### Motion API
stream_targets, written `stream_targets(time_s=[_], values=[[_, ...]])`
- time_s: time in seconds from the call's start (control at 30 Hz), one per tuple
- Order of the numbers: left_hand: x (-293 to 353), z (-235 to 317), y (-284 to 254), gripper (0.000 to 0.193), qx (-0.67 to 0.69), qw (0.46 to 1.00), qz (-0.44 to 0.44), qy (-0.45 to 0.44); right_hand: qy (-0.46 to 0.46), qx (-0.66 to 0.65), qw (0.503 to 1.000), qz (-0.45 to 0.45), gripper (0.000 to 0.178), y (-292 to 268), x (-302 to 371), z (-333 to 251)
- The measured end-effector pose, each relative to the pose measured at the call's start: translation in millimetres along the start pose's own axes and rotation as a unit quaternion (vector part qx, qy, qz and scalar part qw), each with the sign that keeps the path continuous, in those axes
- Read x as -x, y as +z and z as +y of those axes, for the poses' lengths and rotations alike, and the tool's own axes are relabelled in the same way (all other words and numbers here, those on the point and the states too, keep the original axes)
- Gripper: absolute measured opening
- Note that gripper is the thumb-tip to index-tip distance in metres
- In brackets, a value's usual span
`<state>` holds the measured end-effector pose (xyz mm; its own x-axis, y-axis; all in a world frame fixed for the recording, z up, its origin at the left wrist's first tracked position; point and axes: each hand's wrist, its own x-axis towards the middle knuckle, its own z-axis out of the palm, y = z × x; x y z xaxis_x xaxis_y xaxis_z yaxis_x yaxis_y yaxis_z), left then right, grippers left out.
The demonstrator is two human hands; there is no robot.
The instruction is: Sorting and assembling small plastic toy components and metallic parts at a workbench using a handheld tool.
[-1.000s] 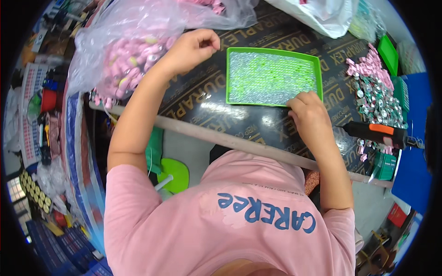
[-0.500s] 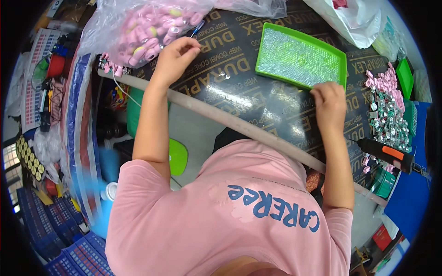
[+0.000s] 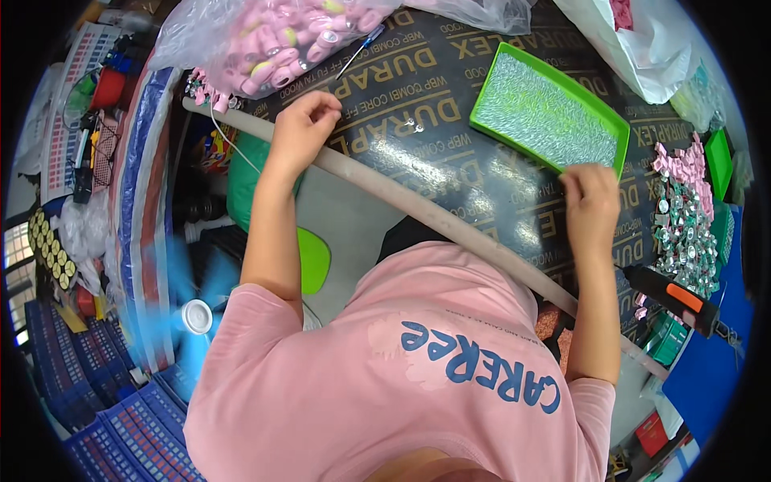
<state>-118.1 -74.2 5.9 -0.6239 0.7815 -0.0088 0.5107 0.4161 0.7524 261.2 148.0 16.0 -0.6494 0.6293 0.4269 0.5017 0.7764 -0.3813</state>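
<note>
the left hand has drawn back from the blue-handled tool, fingertips bunched (anything held? i can't tell); only the right hand, curled, grip unclear, attends the near rim of the green tray on the dark table.

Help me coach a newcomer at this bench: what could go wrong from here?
The right hand is at a corner of the green tray; a knock there might spill the small silvery pieces inside.

A thin blue-handled tool lies with its shaft pointing toward the left hand, so a careless reach could prick it.

The black-and-orange tool lies close to the right forearm, which might bump it.
</note>
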Motion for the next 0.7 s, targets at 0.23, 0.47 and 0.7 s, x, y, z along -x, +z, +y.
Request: stream_targets(time_s=[0.23, 0.47, 0.7], values=[[22, 20, -4, 0.014, -0.137, 0.984, -0.095, 0.06, -0.006, 0.038, 0.999, 0.008, 0.008, -3, 2, 1], [18, 42, 11, 0.011, -0.151, 0.982, -0.026, 0.106, -0.019, 0.02, 1.0, -0.014, 0.008, -4, 5, -1], [4, 88, 73, 0.012, -0.065, 0.976, -0.005, 0.208, 0.002, 0.013, 0.999, -0.03, 0.007, -13, 10, 19]])
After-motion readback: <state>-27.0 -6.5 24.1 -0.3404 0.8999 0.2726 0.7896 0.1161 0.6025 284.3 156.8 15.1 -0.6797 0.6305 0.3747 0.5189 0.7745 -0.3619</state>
